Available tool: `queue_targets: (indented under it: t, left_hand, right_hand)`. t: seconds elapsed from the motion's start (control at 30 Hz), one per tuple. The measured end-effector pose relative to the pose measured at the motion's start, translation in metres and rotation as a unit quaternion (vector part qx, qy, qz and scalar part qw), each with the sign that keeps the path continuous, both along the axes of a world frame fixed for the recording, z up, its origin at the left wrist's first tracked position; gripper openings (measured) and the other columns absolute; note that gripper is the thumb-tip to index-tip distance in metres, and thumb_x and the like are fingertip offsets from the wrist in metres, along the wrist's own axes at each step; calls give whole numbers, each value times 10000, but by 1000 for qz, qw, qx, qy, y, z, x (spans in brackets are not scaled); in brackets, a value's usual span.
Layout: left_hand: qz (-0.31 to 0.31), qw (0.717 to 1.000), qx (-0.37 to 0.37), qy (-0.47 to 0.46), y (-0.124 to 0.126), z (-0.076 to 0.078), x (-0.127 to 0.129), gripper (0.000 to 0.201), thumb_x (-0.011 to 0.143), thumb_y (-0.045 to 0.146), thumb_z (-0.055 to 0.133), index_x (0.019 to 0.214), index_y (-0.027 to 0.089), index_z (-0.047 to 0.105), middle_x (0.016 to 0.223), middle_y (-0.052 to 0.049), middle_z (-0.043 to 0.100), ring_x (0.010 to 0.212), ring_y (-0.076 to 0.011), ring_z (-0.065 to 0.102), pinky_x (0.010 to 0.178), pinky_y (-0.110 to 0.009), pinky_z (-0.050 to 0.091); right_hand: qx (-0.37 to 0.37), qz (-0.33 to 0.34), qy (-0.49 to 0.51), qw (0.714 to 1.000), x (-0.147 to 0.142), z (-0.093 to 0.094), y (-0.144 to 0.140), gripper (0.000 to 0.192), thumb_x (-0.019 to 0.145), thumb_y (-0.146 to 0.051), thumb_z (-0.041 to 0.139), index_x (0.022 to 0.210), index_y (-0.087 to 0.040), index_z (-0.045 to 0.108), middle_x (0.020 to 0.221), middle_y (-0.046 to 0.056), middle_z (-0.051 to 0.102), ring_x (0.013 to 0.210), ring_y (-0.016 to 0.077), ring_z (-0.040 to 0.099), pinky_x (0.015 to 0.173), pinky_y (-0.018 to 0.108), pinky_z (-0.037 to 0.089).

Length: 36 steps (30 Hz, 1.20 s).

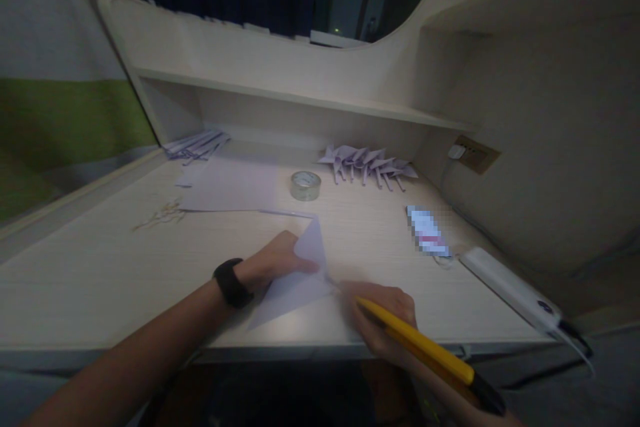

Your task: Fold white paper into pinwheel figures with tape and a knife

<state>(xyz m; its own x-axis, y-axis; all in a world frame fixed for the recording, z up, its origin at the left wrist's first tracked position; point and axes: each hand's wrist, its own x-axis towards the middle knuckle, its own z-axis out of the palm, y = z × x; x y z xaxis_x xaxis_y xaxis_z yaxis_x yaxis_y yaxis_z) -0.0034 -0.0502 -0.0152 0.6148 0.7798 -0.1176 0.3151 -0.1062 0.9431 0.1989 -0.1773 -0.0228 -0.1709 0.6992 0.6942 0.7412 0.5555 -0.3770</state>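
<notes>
My left hand (280,260), with a black watch on its wrist, grips a folded sheet of white paper (300,293) near the desk's front edge. Its thumb lies across the paper, and the other fingers are partly hidden. In my closed right hand (383,317) is a yellow utility knife (420,340) with a black end. Its tip touches or nearly touches the paper's right side; blur hides the exact contact. Just beyond the left hand lies a thin paper stick (287,213).
Flat white sheets (230,183) lie at back left, beside rolled paper sticks (197,145) and a tangle of string (163,213). A tape roll (305,185) sits mid-desk. Paper pinwheels (367,163) line the back. At right are a phone (427,230) and a white power strip (510,287).
</notes>
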Motion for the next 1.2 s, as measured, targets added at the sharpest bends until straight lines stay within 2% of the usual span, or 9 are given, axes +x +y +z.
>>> queue_targets:
  t: [0.1, 0.27, 0.57, 0.63, 0.73, 0.8, 0.93, 1.07, 1.2]
  left_hand:
    - [-9, 1000, 8, 4, 1, 1, 0, 278, 631, 296, 733, 813, 89, 697, 773, -82, 695, 651, -183, 596, 536, -256, 426]
    - [-12, 999, 30, 28, 2, 3, 1, 227, 610, 292, 741, 727, 108, 678, 692, -49, 677, 607, -171, 585, 509, -242, 408]
    - [16, 1000, 12, 8, 0, 5, 3, 230, 598, 272, 740, 724, 90, 676, 687, -48, 665, 598, -156, 559, 511, -239, 395]
    - [4, 1000, 11, -7, 0, 5, 1, 240, 608, 269, 737, 750, 83, 682, 705, -55, 670, 607, -154, 561, 525, -241, 398]
    - [-26, 999, -8, -24, 0, 7, 0, 266, 608, 262, 739, 793, 76, 689, 751, -69, 682, 632, -162, 570, 548, -250, 410]
    - [-36, 998, -25, -33, -1, 9, -1, 278, 605, 263, 745, 804, 78, 691, 778, -76, 688, 655, -171, 578, 566, -259, 422]
    - [-21, 997, -46, -56, -3, 10, -2, 285, 605, 271, 754, 813, 90, 683, 789, -69, 687, 665, -173, 579, 587, -269, 429]
    - [-19, 996, -56, -65, -2, 8, -2, 283, 609, 274, 754, 808, 89, 675, 784, -72, 680, 653, -171, 575, 582, -269, 419]
    - [-21, 998, -31, -52, 0, 6, -2, 276, 614, 287, 745, 805, 103, 672, 790, -65, 681, 674, -181, 582, 597, -274, 421]
  right_hand:
    - [0, 2, 18, 1000, -1, 1, 1, 157, 785, -205, 568, 872, -224, 697, 783, 21, 742, 634, 174, 701, 597, 251, 594]
    - [-17, -27, 36, 999, -5, 7, 2, 143, 795, -235, 568, 806, -227, 710, 760, 14, 741, 628, 171, 703, 592, 244, 589]
    - [-8, -71, 48, 996, -9, 11, 0, 135, 801, -234, 574, 809, -200, 704, 734, 29, 734, 600, 172, 697, 551, 248, 582]
    - [-10, -44, 51, 998, -7, 11, -1, 136, 808, -232, 572, 819, -205, 704, 742, 27, 735, 604, 167, 697, 569, 245, 587]
    - [-22, 38, 41, 998, -2, 14, 0, 144, 819, -232, 565, 858, -218, 704, 794, 21, 741, 659, 161, 705, 629, 239, 596]
    - [-30, 55, 42, 997, 1, 17, 0, 138, 815, -231, 574, 860, -222, 704, 813, 19, 742, 688, 165, 708, 643, 242, 598]
    - [-36, 17, 81, 996, 0, 20, -1, 165, 839, -225, 543, 897, -222, 697, 797, 19, 739, 654, 165, 703, 612, 258, 600]
    - [-35, 44, 71, 996, -4, 19, -4, 150, 812, -214, 582, 900, -222, 703, 826, 18, 742, 681, 157, 707, 644, 235, 595]
    - [-40, -22, 95, 994, -5, 23, -8, 116, 794, -229, 616, 839, -210, 722, 794, 31, 742, 677, 171, 709, 633, 234, 593]
